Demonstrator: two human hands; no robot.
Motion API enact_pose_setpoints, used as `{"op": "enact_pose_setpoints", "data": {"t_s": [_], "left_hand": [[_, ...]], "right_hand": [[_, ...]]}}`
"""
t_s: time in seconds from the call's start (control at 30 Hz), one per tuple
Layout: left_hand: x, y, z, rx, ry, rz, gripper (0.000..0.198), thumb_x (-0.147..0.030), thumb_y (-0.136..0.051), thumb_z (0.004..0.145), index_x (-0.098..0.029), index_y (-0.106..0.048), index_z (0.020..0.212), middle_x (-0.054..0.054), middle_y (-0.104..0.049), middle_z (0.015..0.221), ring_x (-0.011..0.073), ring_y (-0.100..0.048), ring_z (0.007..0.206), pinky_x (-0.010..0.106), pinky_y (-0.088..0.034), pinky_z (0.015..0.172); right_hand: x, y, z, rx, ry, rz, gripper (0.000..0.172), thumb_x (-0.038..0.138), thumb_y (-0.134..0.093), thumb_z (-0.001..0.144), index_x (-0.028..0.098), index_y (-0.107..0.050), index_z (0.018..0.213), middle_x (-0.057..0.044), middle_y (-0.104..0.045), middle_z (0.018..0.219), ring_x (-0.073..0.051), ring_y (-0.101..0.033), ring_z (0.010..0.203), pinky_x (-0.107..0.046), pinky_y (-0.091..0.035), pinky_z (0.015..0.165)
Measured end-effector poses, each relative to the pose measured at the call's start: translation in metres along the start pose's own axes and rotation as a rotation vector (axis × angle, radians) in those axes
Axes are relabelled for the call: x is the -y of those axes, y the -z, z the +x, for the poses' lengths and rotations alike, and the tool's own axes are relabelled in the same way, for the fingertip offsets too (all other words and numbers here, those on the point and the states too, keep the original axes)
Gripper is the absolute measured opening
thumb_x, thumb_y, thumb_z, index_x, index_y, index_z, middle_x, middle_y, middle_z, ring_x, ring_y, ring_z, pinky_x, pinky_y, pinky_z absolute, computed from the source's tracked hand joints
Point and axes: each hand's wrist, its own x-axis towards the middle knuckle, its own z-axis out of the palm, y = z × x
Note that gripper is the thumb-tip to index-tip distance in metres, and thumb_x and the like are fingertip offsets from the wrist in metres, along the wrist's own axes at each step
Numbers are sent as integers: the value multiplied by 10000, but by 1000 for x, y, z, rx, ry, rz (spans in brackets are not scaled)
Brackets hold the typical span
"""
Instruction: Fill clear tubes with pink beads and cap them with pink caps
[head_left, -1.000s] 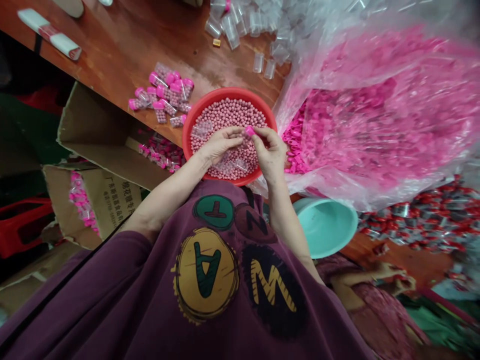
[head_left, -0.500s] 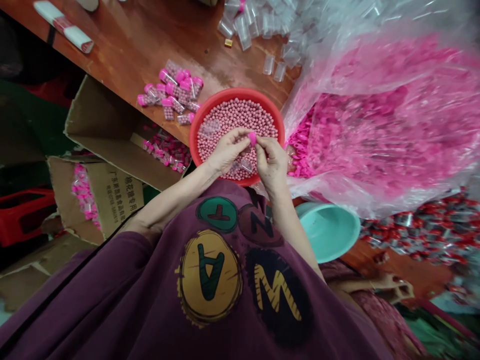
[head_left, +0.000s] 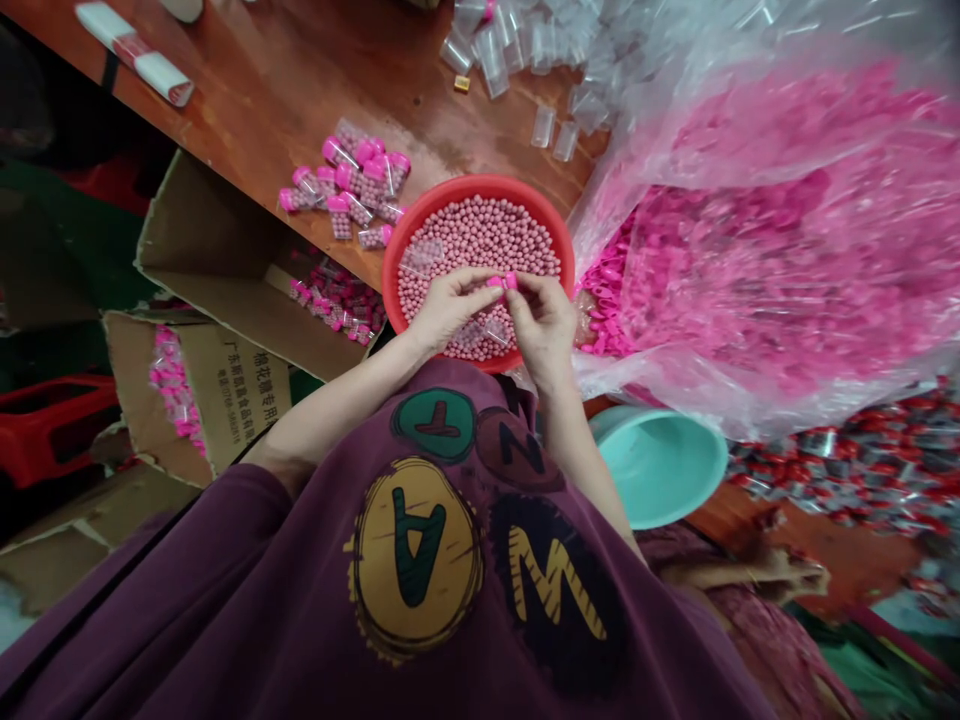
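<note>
Your left hand (head_left: 450, 310) and your right hand (head_left: 544, 320) meet just above a round red plastic basin (head_left: 480, 182). Both are closed narrow, and between your fingertips (head_left: 523, 287) you pinch a small glossy hot-pink plastic cap (head_left: 511, 281). Your fingers hide most of it, and a second pink patch shows just beside it, so you cannot tell whether this is one piece or two, or whether a tube is fitted to it.

Below your hands, the basin is filled with small round matte pale-pink beads (head_left: 480, 240). A few short clear plastic tubes (head_left: 422, 257) lie on top of them.

On the reddish-brown wooden table (head_left: 255, 100), just left of the basin, lies a loose heap of clear tubes packed with beads and capped in hot pink (head_left: 352, 185). Empty clear plastic tubes (head_left: 487, 55) are scattered beyond the basin. To its right, a large clear plastic bag (head_left: 750, 270) bulges with hot-pink caps.

An open cardboard box (head_left: 202, 270) sits below the table edge on your left. A turquoise plastic bowl (head_left: 660, 465) is near your right arm, past which lies a pile of red-capped pieces (head_left: 832, 470). Further right, a co-worker's hand (head_left: 757, 575) shows beside your purple printed T-shirt (head_left: 420, 560).
</note>
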Motion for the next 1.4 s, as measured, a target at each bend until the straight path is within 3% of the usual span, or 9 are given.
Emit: {"op": "enact_pose_setpoints", "data": {"t_s": [0.1,0.2,0.33,0.47,0.73,0.97,1.1,1.3,1.4], "left_hand": [[6,2,-3,4,-2,22,271,-269,-922,903,-202,-810,1140,59,-847,1186,173,-779,1124,327,-614,1075],[11,1,-5,14,-11,58,341,-301,-933,902,-209,-801,1203,76,-837,1270,200,-766,1225,344,-591,1132],[17,-6,-5,47,-29,99,343,-313,-907,931,-217,-802,1243,83,-826,1337,230,-741,1324,382,-555,1208],[19,-9,-5,59,-12,125,298,-277,-885,940,-197,-810,1217,83,-841,1278,226,-755,1267,384,-559,1203],[15,-3,-5,45,136,93,350,-244,-889,928,-174,-790,1257,60,-825,1020,212,-797,1045,360,-624,1039],[25,0,-5,4,227,111,215,-345,-891,956,-189,-784,1058,-8,-695,748,130,-657,688,248,-578,687],[15,36,15,-202,36,357,163,-251,-854,948,-192,-784,1083,40,-804,973,175,-750,936,297,-640,917],[-36,129,70,-434,-317,635,473,-424,-842,994,-257,-729,1423,102,-766,1452,307,-650,1505,492,-489,1333],[-40,145,79,-450,-382,711,564,-439,-877,964,-273,-708,1476,117,-683,1611,330,-504,1671,498,-382,1417]], "right_hand": [[13,10,-3,179,97,-128,320,460,-582,1134,262,-740,1331,-105,-776,1216,-269,-740,1136,-496,-663,1052],[17,16,-6,283,137,-260,452,367,-674,1057,226,-665,1487,-148,-732,1334,-329,-704,1276,-584,-618,1169],[3,4,-13,248,76,-412,814,342,-879,894,151,-541,1610,-226,-642,1458,-454,-616,1429,-747,-504,1279],[-14,-8,-16,229,40,-412,818,302,-865,888,142,-514,1609,-239,-624,1452,-478,-600,1438,-792,-488,1278],[-34,-11,-13,289,71,-400,820,300,-846,815,170,-559,1572,-209,-667,1374,-466,-654,1334,-774,-546,1213],[-37,-32,-25,283,17,-401,699,340,-840,847,148,-621,1483,-212,-725,1309,-444,-684,1282,-719,-572,1182],[-37,-49,-11,380,31,-254,868,400,-833,925,159,-465,1673,-246,-661,1573,-420,-651,1451,-671,-563,1255],[-41,-99,59,422,108,-344,545,206,-517,1096,212,-575,1638,-176,-606,1698,-374,-564,1582,-675,-456,1374],[-53,-121,80,468,96,-367,467,147,-499,1079,156,-670,1513,-214,-658,1613,-382,-611,1506,-677,-480,1340]]}}
